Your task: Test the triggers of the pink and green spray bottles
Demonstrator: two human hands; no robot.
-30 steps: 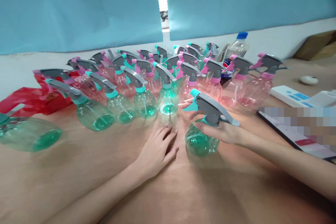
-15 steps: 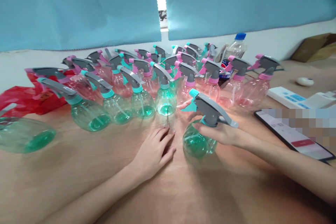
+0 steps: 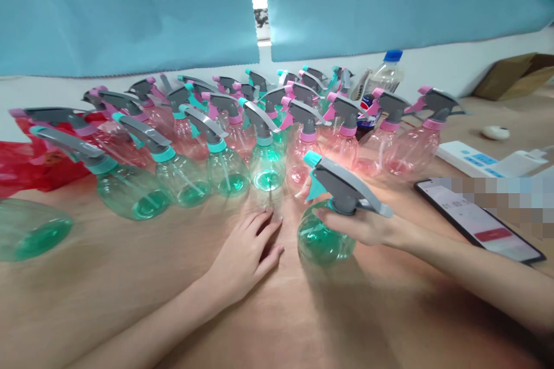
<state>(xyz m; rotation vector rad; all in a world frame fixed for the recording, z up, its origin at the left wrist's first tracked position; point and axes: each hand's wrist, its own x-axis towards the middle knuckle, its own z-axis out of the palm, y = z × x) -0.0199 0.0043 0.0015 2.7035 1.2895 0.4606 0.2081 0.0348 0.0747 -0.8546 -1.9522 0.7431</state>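
My right hand point(image 3: 370, 226) grips a green spray bottle point(image 3: 322, 239) just below its grey and turquoise trigger head. The thumb lies across the near side of the neck; a fingertip shows beyond the trigger, and the other fingers are mostly hidden behind the bottle. Palm down on the table, my left hand point(image 3: 244, 251) rests with its fingers stretched out and nothing in them. In front of it stands another green spray bottle point(image 3: 267, 167), with more green ones in a row to its left. Pink spray bottles point(image 3: 303, 153) stand behind and to the right.
A phone point(image 3: 480, 219) lies on the right beside a white power strip point(image 3: 465, 158) and a small white object point(image 3: 496, 132). A blue-capped drink bottle point(image 3: 385, 78) and a cardboard box point(image 3: 511, 76) are farther back. Red plastic bags point(image 3: 47, 161) lie at left.
The view has shifted slightly, so the standing bottles appear farther left. My right hand keeps hold of the green spray bottle; my left hand stays flat on the table.
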